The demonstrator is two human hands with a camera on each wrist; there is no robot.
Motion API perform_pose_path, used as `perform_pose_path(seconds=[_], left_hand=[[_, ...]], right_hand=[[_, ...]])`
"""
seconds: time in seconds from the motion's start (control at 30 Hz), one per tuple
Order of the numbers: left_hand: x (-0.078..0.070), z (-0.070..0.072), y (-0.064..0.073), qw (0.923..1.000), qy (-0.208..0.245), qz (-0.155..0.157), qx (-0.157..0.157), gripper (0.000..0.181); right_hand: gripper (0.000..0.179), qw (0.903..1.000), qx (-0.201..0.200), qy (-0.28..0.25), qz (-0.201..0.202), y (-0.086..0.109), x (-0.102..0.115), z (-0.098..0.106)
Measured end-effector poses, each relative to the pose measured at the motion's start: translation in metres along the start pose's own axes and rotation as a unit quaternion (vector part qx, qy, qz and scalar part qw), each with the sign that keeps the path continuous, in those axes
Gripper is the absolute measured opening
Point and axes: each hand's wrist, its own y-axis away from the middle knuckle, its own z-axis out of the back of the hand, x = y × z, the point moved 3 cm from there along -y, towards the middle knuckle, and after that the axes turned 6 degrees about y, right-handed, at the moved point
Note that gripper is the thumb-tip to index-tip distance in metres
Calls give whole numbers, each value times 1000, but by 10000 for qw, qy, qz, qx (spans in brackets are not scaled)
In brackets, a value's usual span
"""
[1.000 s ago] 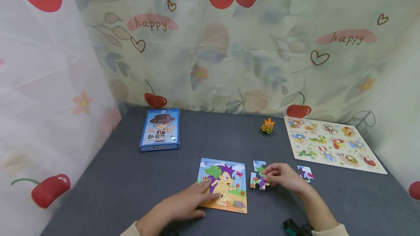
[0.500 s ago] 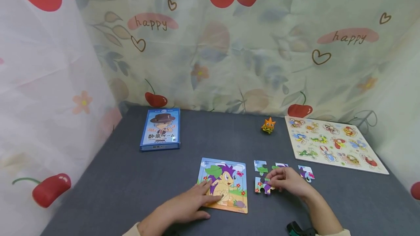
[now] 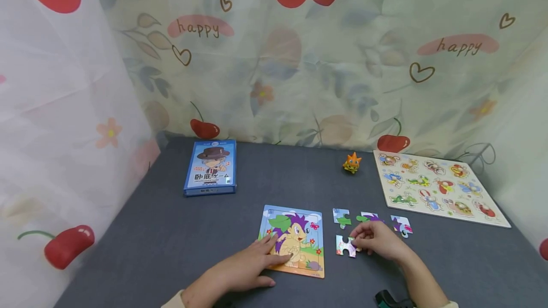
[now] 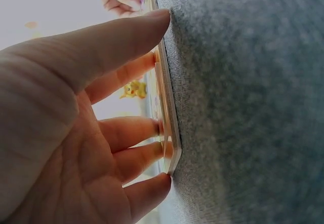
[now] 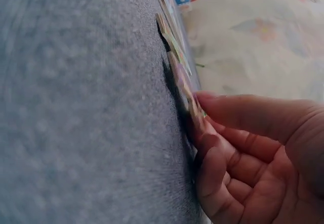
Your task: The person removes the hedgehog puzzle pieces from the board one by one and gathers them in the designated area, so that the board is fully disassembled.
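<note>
A square hedgehog jigsaw puzzle point(image 3: 306, 232) lies on the dark table, its picture showing a purple-spined hedgehog. My left hand point(image 3: 244, 266) rests on its lower left part with straight, spread fingers; the left wrist view has the fingertips at the puzzle's edge point(image 4: 169, 117). To the right of it, my right hand point(image 3: 382, 241) pinches a jigsaw piece point(image 3: 345, 246) between thumb and fingers. The held piece looks tilted and catches the light. Just beyond are a blue-and-green piece point(image 3: 341, 216), a purple-and-green piece point(image 3: 370, 215) partly behind the hand, and another piece point(image 3: 402, 224).
A blue game box point(image 3: 211, 168) stands at the back left. A small orange toy figure point(image 3: 352, 163) is at the back, beside a wooden board of insect pictures point(image 3: 441, 189) on the right. Near the right forearm is a black object point(image 3: 389, 299). A patterned cloth point(image 3: 274, 61) hangs behind.
My right hand has drawn the pinched piece rightward and nearer, away from the blue-and-green piece, and tilted it. The purple-and-green piece has come into view. The left hand stays on the puzzle.
</note>
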Motion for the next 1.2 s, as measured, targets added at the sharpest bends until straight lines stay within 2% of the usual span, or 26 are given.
perform_pose_path(seconds=[0.2, 0.43, 0.77, 1.2], left_hand=[[0, 0, 0, 10000, -52, 57, 5, 55], [-1, 0, -1, 9999, -82, 71, 8, 55], [1, 1, -1, 10000, -36, 86, 18, 55], [-1, 0, 0, 10000, -75, -1, -17, 56]], right_hand=[[25, 9991, -220, 338, 156, 1, 0, 1], [36, 9953, -55, 813, 522, 2, 0, 0], [38, 9937, 7, 963, 568, 3, -1, -1], [37, 9961, 88, 685, 554, 4, 2, -2]])
